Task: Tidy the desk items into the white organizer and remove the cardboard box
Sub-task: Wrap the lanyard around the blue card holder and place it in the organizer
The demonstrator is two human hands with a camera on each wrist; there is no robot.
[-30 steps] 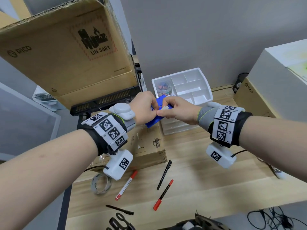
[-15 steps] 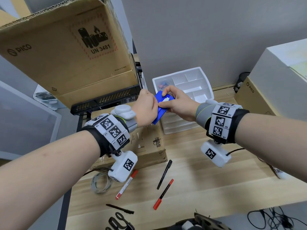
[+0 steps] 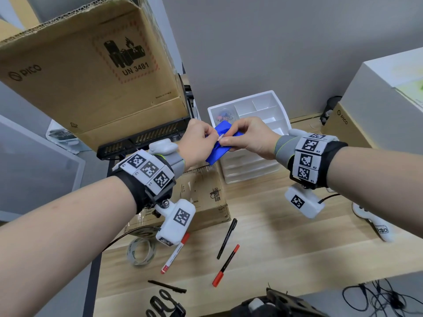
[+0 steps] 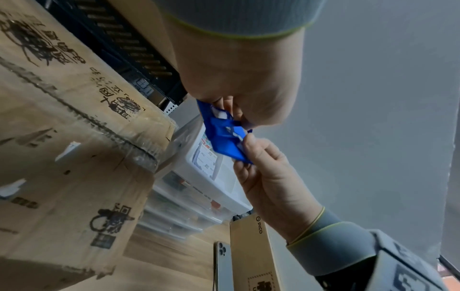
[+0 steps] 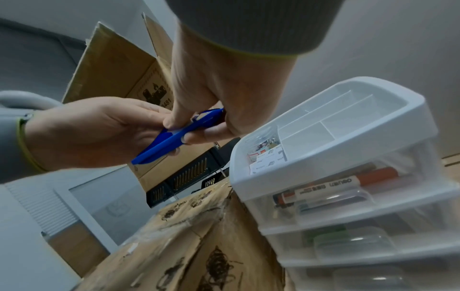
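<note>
A flat blue plastic holder (image 3: pixel 217 154) (image 4: pixel 221 137) (image 5: pixel 159 146) hangs in the air between both hands, above a low cardboard box (image 3: pixel 206 195) and just left of the white organizer (image 3: pixel 278 104) (image 5: pixel 336 155). My left hand (image 3: pixel 209 136) (image 4: pixel 232 110) grips its left end with curled fingers. My right hand (image 3: pixel 223 140) (image 5: pixel 185 129) pinches its middle between thumb and fingers. The organizer's top tray holds small coloured clips (image 3: pixel 223 115); its clear drawers hold markers (image 5: pixel 348 183).
A large open PICO carton (image 3: pixel 91 72) leans at the back left. Loose on the wooden desk (image 3: pixel 286 259) lie a tape roll (image 3: pixel 140 251), a red-capped marker (image 3: pixel 175 255), a black pen (image 3: pixel 227 238), a red pen (image 3: pixel 225 266) and scissors (image 3: pixel 162 303). Boxes (image 3: pixel 377 106) stand on the right.
Both hands have carried the blue holder slightly up and toward the organizer. The holder has turned, and my right fingers have shifted along it.
</note>
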